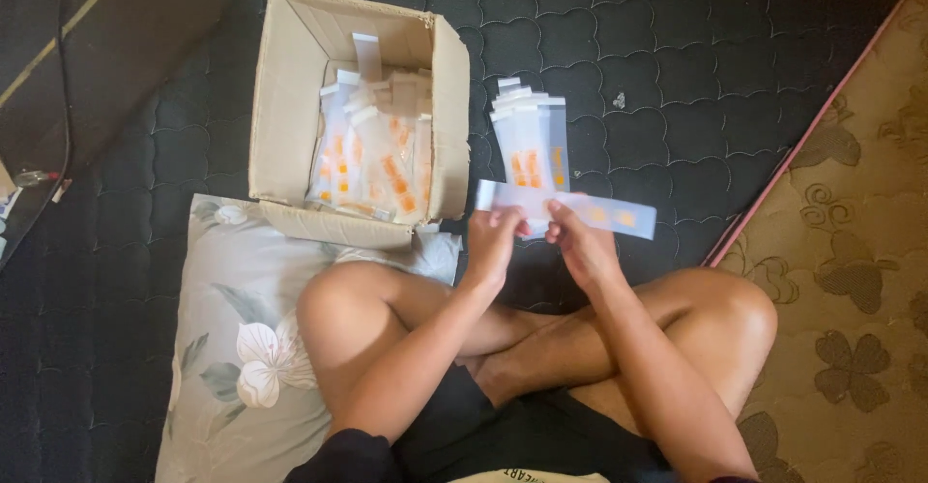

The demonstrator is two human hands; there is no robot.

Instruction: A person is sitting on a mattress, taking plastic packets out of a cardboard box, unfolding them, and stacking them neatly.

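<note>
Far left: open cardboard box [290, 106] full of clear packets with orange print [372, 159], near edge resting on a flowered pillow [242, 338]; just right of box, loose pile of same packets [532, 140] on dark quilted mat [677, 67], tan patterned rug [851, 280] far right. Between pile and crossed legs, one long clear packet [599, 214] held level above mat. Left hand [493, 236] pinching its left end, right hand [580, 241] pinching near middle, fingers closed narrow on it.

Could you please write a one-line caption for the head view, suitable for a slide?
Seated cross-legged, both hands hold a clear packet beside a stack of packets and a cardboard box.
</note>
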